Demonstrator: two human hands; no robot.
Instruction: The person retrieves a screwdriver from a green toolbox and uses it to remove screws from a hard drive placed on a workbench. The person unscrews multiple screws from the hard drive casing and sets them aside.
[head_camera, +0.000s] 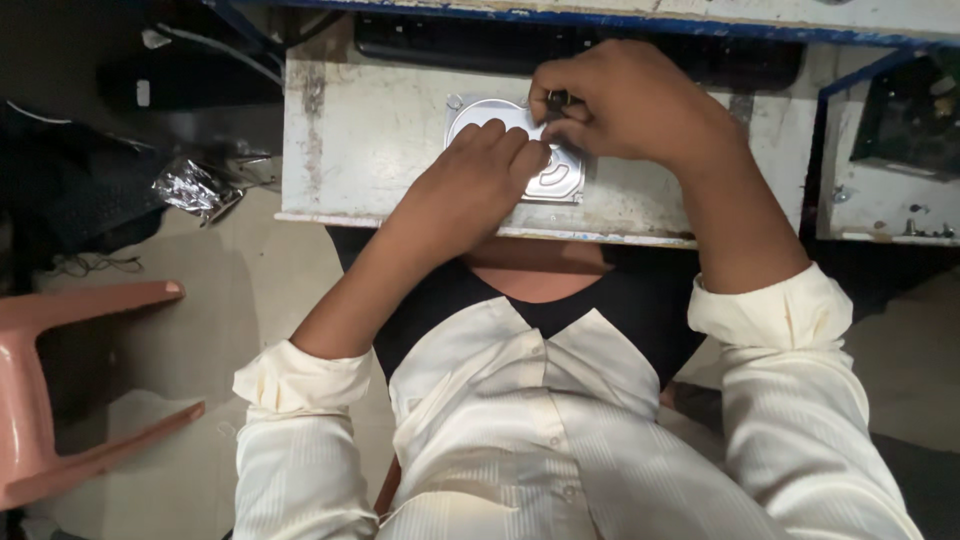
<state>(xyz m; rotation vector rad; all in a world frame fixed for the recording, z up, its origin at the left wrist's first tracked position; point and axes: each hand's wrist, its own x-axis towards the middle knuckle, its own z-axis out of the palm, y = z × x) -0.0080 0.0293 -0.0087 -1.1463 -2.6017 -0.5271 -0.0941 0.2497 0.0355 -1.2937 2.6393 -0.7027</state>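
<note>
A silver hard disk drive (480, 112) lies flat on a worn white pull-out shelf (350, 150). My left hand (470, 185) presses down on the drive's cover, fingers flat and together. My right hand (610, 100) is curled above the drive's upper right part, its fingertips pinching a small dark tool (556, 98) whose tip points down at the cover. Both hands hide most of the drive. My rolled cream sleeves show below.
A black keyboard (440, 45) sits behind the drive under a blue-edged desk. A pink plastic chair (60, 390) stands at the left on the floor. Crumpled foil (195, 187) and cables lie left of the shelf. A dark electronics box (915, 115) sits at the right.
</note>
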